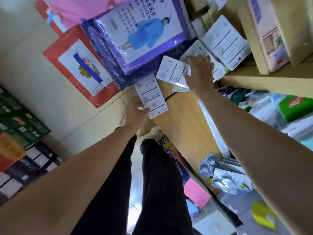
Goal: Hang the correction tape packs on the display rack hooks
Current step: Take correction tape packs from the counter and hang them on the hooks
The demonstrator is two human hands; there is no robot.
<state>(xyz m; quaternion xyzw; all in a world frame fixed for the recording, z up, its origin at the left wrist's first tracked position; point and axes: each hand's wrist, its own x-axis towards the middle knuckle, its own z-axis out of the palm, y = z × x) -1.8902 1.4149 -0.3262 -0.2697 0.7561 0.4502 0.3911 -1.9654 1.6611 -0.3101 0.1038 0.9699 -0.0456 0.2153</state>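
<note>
Since no rack hooks are identifiable in view, this reads as the pick-up stage: packs get gathered off the shelf before any hanging.

Left hand, centre frame: fingers curled, pinching one pack by its near short edge. The pack sticks out toward 12 o'clock from the hand, printed back side up, lifted off the shelf edge. Probably parked in this hand to free the other for collecting.

Right hand, at 2 o'clock from the left hand: fingers spread and mostly straight, laid flat on the pile of loose packs lying on the shelf. Thumb touches the nearest white card. No closed grip visible; whether anything is pinched underneath, cannot tell. Judgement: it is sorting or sliding out the next pack.

More packs lean at 1 o'clock of the right hand, propped against boxes. Raincoat bag sits at 11 o'clock of the pile, touching it. Clear blisters show at 5 o'clock, lower on the shelf side; hung or just lying, cannot tell.

Task barely begun from this view.
</note>
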